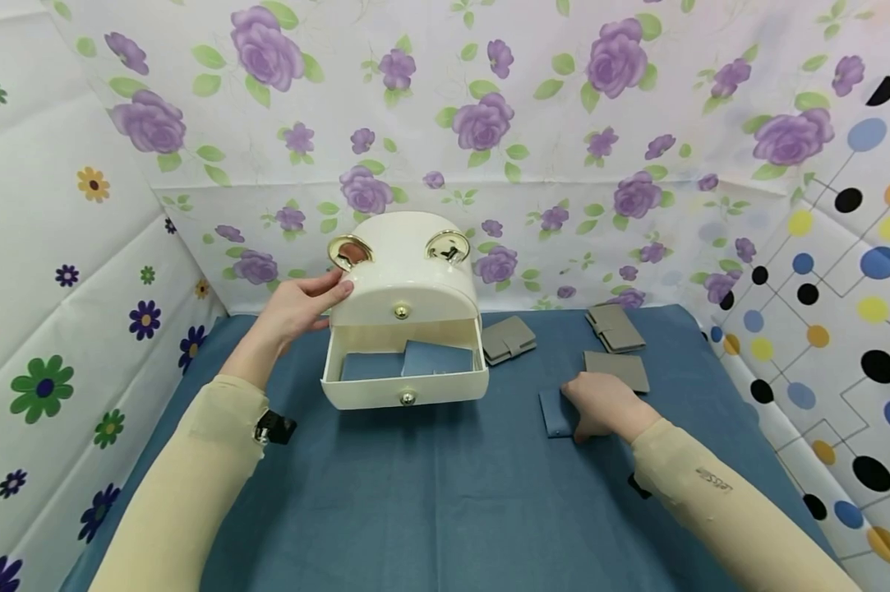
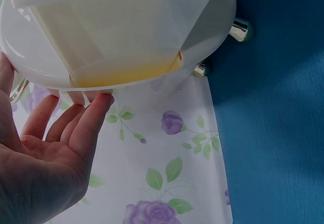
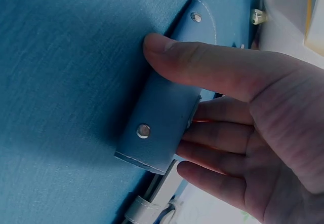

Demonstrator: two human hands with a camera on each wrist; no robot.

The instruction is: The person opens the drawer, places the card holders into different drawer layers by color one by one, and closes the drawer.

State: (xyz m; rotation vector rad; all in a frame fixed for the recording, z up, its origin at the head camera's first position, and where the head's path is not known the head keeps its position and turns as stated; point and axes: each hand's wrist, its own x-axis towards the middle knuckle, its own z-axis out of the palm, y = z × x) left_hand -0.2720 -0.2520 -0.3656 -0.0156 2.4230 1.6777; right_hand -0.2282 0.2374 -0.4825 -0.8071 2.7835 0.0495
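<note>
Head view: right hand (image 1: 600, 403) covers most of the blue card holder (image 1: 555, 413); only its left strip shows, so long axis reads roughly near-far there, hard to be sure. Right wrist view shows more: holder (image 3: 167, 107) lies flat on the blue cloth (image 3: 61, 82), snap studs visible, thumb (image 3: 202, 64) pressed across the top face, other fingers curled at the holder's far edge w/ tips hidden under it, so hand grips it loosely. Strap end at frame bottom cut off.

Holder sits on table right of centre, near side of the grey wallets (image 1: 615, 349), well apart from the cream jewellery box (image 1: 403, 304).

Left hand (image 1: 300, 306) rests on box's left side, fingers straight-ish, flat against the shell; nothing clasped. Left wrist view: fingertips (image 2: 98, 102) touch box underside/rim (image 2: 126, 31); rest of box cut off.

Bottom drawer (image 1: 403, 374) pulled out toward near side, blue holders inside, partly hidden by the drawer front.
</note>
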